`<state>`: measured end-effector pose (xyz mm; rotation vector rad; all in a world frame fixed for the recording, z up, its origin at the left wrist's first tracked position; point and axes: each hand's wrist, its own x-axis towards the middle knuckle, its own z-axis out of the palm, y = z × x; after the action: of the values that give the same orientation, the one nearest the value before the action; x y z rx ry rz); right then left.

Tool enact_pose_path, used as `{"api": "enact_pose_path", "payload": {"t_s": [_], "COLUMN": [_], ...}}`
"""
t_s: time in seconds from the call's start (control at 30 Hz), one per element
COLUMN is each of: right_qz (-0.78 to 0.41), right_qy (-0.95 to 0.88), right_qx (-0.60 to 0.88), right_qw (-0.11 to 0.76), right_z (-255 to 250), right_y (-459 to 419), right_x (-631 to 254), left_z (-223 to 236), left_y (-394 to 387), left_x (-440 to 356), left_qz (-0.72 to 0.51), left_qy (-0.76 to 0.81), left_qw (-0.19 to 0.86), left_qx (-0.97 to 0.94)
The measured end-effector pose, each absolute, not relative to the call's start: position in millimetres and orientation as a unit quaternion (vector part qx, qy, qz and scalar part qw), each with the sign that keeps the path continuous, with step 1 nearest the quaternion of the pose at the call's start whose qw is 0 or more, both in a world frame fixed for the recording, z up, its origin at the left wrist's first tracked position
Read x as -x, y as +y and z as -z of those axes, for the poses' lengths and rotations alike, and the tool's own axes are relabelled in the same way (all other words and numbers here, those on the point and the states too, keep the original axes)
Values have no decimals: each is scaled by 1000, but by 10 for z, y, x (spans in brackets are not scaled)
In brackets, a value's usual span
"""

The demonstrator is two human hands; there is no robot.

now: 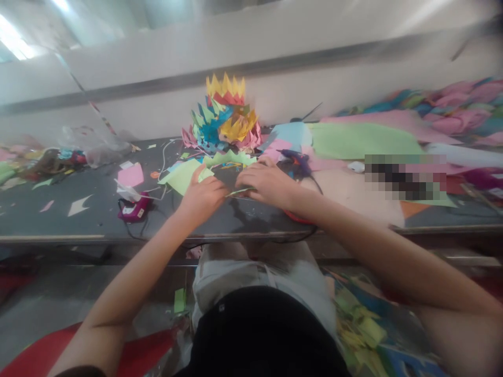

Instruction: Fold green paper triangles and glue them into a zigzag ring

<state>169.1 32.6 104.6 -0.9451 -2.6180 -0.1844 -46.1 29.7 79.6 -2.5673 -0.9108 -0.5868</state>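
Note:
Over the dark table, my left hand (205, 192) and my right hand (268, 183) are close together, fingers closed on a light green paper crown (231, 156). Its zigzag edge shows beyond my fingers, and its near edge runs between my fingertips. A light green sheet (184, 177) lies by my left hand; I cannot tell if it belongs to the crown. Just beyond my right hand lies a dark purple glue gun (295, 157) with a black cord. Behind the crown rises a pile of finished paper crowns (226, 123) in yellow, blue, green and pink.
A magenta power strip (135, 208) with cords stands left of my hands. Paper scraps (79, 206) and a plastic bag (96, 149) lie farther left. Large coloured sheets (361, 140) cover the right side, with heaped paper pieces (459, 110) behind. The table's front edge (58, 238) runs before my lap.

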Motion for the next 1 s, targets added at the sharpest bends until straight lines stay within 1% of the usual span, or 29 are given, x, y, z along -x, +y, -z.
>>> {"api": "enact_pose_path", "payload": {"t_s": [0.07, 0.13, 0.17, 0.23, 0.33, 0.5, 0.6, 0.67, 0.73, 0.87, 1.0], "right_qz": [57, 29, 8, -25, -57, -90, -150, -193, -218, -232, -264], "right_qy": [-899, -851, -830, -813, -799, -733, -710, -694, -674, -636, -577], "right_qx": [344, 384, 397, 396, 415, 531, 545, 545, 551, 567, 578], "right_qw": [264, 356, 392, 427, 431, 416, 420, 429, 442, 469, 513], "right_z": [-927, -773, -687, -511, -304, -167, -97, -46, -11, -3, 13], "right_y": [298, 257, 235, 192, 133, 44, 20, 15, 13, 6, 22], "right_x": [-1771, -1872, -1926, -2033, -2167, -2288, -2320, -2335, -2344, -2354, -2379], "left_z": [-662, -513, -441, -315, -198, -122, -87, -77, -84, -112, -100], "left_y": [328, 354, 365, 379, 383, 392, 432, 463, 482, 447, 353], "left_x": [470, 463, 455, 429, 373, 254, 216, 216, 226, 231, 202], "left_qz": [194, 160, 137, 95, 79, 101, 130, 145, 149, 150, 153], "left_qy": [-340, -367, -381, -405, -437, -455, -466, -474, -479, -481, -484], "left_qw": [166, 149, 138, 115, 74, 11, -43, -62, -66, -69, -26], "left_qx": [905, 904, 904, 902, 893, 885, 874, 866, 863, 861, 861]}}
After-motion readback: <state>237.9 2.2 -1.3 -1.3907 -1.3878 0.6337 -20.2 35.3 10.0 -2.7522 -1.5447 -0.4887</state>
